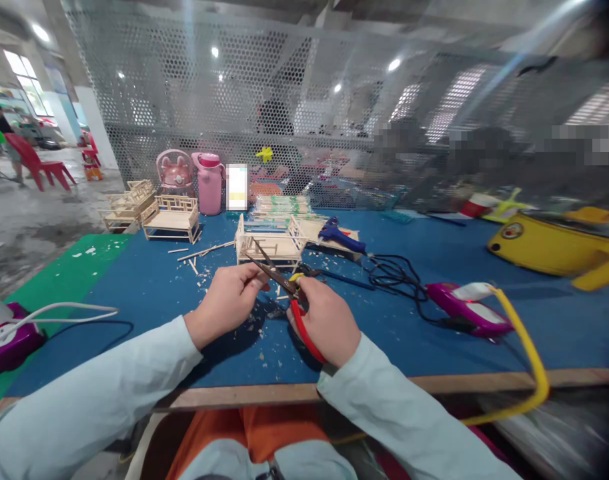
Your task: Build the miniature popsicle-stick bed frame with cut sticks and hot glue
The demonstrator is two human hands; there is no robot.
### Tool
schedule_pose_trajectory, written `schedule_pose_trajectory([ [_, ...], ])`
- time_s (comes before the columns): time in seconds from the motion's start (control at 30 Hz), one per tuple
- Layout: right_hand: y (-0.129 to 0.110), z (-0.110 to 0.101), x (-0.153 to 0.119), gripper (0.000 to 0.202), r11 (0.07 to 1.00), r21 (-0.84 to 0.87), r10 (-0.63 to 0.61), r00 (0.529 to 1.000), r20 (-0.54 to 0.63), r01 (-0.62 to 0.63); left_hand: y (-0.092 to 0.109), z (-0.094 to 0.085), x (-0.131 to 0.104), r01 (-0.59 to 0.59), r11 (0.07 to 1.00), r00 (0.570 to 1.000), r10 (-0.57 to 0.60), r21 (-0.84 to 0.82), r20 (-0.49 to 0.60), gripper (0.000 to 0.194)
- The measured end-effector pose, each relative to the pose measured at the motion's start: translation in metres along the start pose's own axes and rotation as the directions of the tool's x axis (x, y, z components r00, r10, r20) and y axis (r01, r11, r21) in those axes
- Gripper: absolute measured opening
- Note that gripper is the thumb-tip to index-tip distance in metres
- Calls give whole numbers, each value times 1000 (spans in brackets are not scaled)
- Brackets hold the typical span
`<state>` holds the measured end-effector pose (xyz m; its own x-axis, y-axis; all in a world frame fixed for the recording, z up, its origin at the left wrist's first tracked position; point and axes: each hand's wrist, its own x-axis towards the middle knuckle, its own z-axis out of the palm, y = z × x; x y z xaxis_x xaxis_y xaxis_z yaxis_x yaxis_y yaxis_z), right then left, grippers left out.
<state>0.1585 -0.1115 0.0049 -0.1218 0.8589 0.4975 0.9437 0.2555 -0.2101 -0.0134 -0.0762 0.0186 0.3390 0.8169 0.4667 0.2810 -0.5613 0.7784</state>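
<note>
My right hand [329,320] is closed round the red handles of a pair of scissors [300,328]. Their dark blades are spread apart and point up and to the left. Beside the blades my left hand [230,300] is closed in a pinch; what its fingertips hold is too small to make out. Just beyond both hands stands a miniature bed-like frame of thin wooden sticks [270,245]. Loose sticks [207,251] and pale scraps lie on the blue tabletop [154,287] around it.
More small stick frames [170,217] stand at the back left, near a pink bottle [210,187]. A blue glue gun [341,235] lies behind my right hand, its black cord running to a purple power strip [467,310]. A yellow container [549,243] sits far right.
</note>
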Motion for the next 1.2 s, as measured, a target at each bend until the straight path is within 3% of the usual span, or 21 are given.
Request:
schedule_pose_trajectory([
  [0.17,1,5,-1,18,995,91,-51,997,51,46,-1,5,-2,7,999,999,-5,-37,48,26],
  [0.27,-1,4,0,18,990,128,-55,998,31,51,2,4,-3,-26,1000,1000,25,9,16,24],
  [0.43,-2,2,0,14,995,94,-45,999,11,44,3,0,-3,-99,982,994,105,160,-29,19],
  [0.57,0,2,1,11,999,47,-26,998,60,24,1,1,-3,-128,975,988,140,180,-60,17],
  [0.73,2,-3,5,8,994,-81,-63,984,168,78,-2,7,-2,-102,976,993,113,191,-45,23],
  [0.87,-7,-15,12,13,981,-147,-95,977,189,124,-6,13,0,1,988,1000,-3,155,12,23],
  [1.03,-4,-35,15,23,983,-177,50,997,56,-39,-12,14,0,60,998,998,-60,-28,7,23],
  [1.2,46,-61,-2,33,913,-277,336,937,93,-300,-20,17,4,242,944,970,-239,-224,40,25],
])
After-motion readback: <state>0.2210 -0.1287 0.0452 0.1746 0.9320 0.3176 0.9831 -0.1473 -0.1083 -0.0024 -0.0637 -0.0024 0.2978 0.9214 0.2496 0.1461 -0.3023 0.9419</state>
